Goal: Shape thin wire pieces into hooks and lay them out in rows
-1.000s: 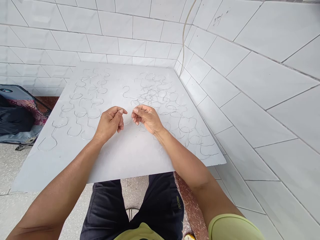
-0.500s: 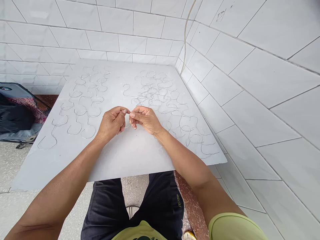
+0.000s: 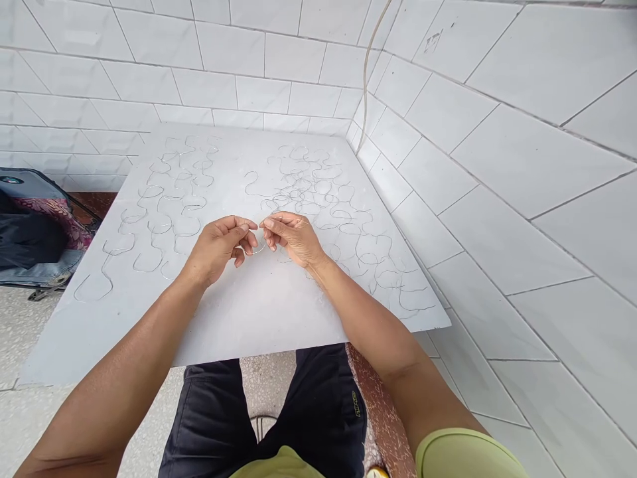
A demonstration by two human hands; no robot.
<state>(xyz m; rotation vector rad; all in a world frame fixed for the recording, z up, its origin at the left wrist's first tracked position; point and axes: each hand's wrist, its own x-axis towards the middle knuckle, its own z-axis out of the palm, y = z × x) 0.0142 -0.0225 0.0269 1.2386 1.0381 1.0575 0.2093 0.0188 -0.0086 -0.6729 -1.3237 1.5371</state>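
My right hand [image 3: 294,240] pinches a thin curved wire [image 3: 260,249] between thumb and forefinger, above the middle of the white board. My left hand [image 3: 219,247] is close beside it, thumb bent toward the forefinger and the lower fingers curled about the wire's other part. A short arc of the wire shows between the two hands; most of it is hidden by fingers. One S-shaped wire [image 3: 247,184] lies apart on the board just beyond my hands.
Rows of bent wires [image 3: 162,227] lie on the left of the white board [image 3: 239,312]. A tangled spread of wires [image 3: 318,189] covers its right part. Tiled walls [image 3: 497,199] stand behind and to the right. A folding chair [image 3: 44,226] with a dark bag is at left.
My left hand's fingers have loosened and spread a little. A small gap now shows between the fingertips of both hands. The wires on the board lie as before.
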